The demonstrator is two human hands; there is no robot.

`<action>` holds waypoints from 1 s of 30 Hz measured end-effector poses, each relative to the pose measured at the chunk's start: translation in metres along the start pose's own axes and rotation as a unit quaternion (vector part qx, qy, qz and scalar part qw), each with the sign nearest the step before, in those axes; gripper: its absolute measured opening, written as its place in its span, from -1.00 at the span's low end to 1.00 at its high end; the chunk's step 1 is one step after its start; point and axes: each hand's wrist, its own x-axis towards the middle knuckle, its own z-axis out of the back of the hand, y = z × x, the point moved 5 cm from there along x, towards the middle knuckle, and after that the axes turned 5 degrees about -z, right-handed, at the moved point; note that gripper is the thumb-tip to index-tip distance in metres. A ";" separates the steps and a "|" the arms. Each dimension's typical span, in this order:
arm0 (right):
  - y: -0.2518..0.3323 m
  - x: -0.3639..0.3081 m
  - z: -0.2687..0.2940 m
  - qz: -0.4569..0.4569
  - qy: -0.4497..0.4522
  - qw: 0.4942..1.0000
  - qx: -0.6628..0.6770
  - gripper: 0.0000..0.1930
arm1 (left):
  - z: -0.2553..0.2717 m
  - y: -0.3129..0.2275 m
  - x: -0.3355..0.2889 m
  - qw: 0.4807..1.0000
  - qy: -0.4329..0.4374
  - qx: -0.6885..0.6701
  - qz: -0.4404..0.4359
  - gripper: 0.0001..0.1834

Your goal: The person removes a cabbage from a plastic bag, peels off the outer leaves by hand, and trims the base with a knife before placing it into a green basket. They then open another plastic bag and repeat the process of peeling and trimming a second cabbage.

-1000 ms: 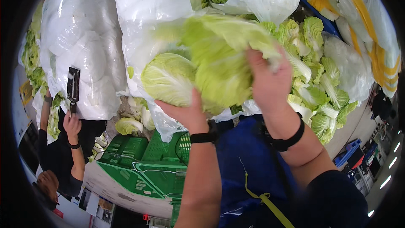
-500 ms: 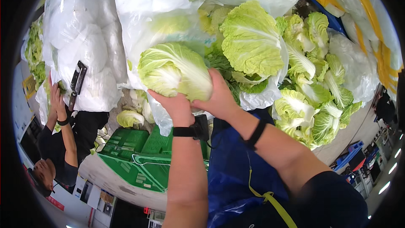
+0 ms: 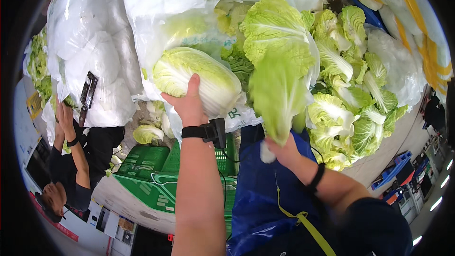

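Observation:
A pale green and white napa cabbage (image 3: 215, 73) lies on its side on the plastic bag, tilted slightly. My left hand (image 3: 188, 108) grips its near side, thumb over the top; the other fingers are partly hidden beneath it. In front of my apron, my right hand (image 3: 286, 152) is closed on the white base of a loose cabbage leaf (image 3: 276, 92), which is smeared by motion. Behind that leaf, another large leaf (image 3: 268, 23) rests over the bag and the greens.
Loose cabbage leaves (image 3: 350, 76) are heaped at the right. Green crates (image 3: 147, 159) stand below the bags. Stuffed white plastic bags (image 3: 95, 33) fill the left, with a black-handled tool (image 3: 87, 95) on one. A co-worker (image 3: 71, 175) works at far left.
My right hand has left the cabbage and moved down and right with a leaf in it. My left hand stays on the cabbage, whose smooth white side now shows.

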 end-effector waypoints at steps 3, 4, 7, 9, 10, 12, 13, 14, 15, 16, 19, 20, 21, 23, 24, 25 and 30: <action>0.023 -0.017 0.027 -0.001 0.008 0.985 -0.172 -0.51 | 0.011 0.014 0.004 0.997 0.007 0.060 -0.047 0.27; 0.039 -0.007 0.029 -0.026 0.007 0.972 -0.233 -0.46 | 0.019 0.020 0.011 0.989 -0.003 0.112 -0.094 0.28; 0.121 0.052 0.013 0.185 -0.088 0.932 -0.300 -0.32 | 0.018 0.021 -0.004 0.999 0.029 -0.001 -0.046 0.00; 0.159 0.072 -0.001 0.301 -0.155 0.876 -0.343 -0.32 | 0.021 0.020 -0.012 0.988 0.053 -0.144 -0.010 -0.27; 0.171 0.072 -0.008 0.338 -0.185 0.835 -0.393 -0.36 | 0.027 0.024 -0.010 0.988 0.050 -0.144 -0.010 -0.27; 0.183 0.065 -0.017 0.418 -0.214 0.774 -0.425 -0.42 | 0.034 0.030 -0.007 0.977 0.083 -0.196 -0.015 -0.29; 0.186 0.057 -0.023 0.494 -0.243 0.703 -0.451 -0.48 | 0.038 0.034 -0.005 0.977 0.077 -0.196 -0.015 -0.29; 0.180 0.056 -0.026 0.495 -0.237 0.705 -0.450 -0.48 | 0.040 0.036 -0.003 0.974 0.088 -0.207 -0.018 -0.30; 0.168 0.055 -0.027 0.489 -0.165 0.754 -0.406 -0.51 | 0.039 0.039 -0.001 0.970 0.104 -0.219 -0.019 -0.32; 0.156 0.055 -0.030 0.478 -0.092 0.797 -0.358 -0.54 | 0.038 0.037 -0.003 0.970 0.101 -0.221 -0.017 -0.32; 0.083 0.097 -0.040 0.253 0.009 0.926 -0.280 -0.55 | 0.035 0.036 -0.004 0.975 0.066 -0.210 -0.003 -0.37; 0.055 0.114 -0.042 0.069 0.037 0.976 -0.202 -0.56 | 0.034 0.039 -0.001 0.976 0.080 -0.201 -0.008 -0.37; 0.055 0.122 -0.048 0.068 0.037 0.976 -0.204 -0.56 | 0.036 0.043 0.003 0.977 0.092 -0.190 -0.014 -0.37; 0.045 0.139 -0.064 -0.064 0.118 0.988 -0.076 -0.48 | 0.047 0.064 0.021 0.968 0.126 -0.217 0.008 -0.27; 0.045 0.144 -0.070 -0.064 0.118 0.988 -0.077 -0.48 | 0.045 0.067 0.025 0.956 0.162 -0.243 0.032 -0.18; 0.042 0.148 -0.074 -0.096 0.121 0.988 -0.014 -0.42 | 0.047 0.070 0.028 0.956 0.163 -0.244 0.033 -0.18; 0.075 0.124 -0.074 -0.066 0.136 0.988 0.005 -0.38 | 0.044 0.069 0.018 0.897 0.200 -0.393 0.040 -0.20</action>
